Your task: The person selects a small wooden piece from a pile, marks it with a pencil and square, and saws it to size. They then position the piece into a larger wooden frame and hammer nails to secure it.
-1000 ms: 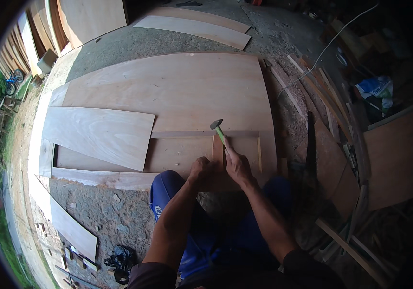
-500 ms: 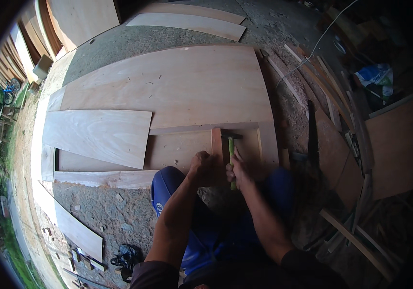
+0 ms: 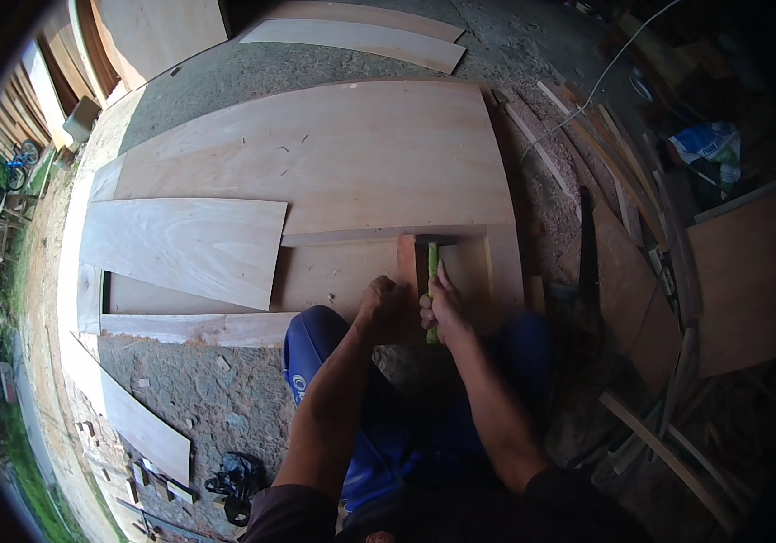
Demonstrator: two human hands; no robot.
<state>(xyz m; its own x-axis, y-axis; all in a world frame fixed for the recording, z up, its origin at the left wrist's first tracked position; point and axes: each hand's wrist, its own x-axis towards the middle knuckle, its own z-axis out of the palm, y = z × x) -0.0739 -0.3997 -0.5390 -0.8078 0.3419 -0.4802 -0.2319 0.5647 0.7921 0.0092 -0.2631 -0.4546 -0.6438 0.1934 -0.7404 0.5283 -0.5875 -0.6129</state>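
Right-hand fingers (image 3: 426,313) wrap around the green hammer handle (image 3: 433,261).

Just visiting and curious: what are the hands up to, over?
Right hand gripping hammer. Left hand at wood strip. Pale board lying left, clear of both hands.

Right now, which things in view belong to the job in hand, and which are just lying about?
In the job:
- green-handled hammer, in the right hand
- reddish wood piece, by the left hand
- wooden frame beneath

Apparently just lying about:
- black plastic bag
- blue-and-white bag
- wooden strip, lower right
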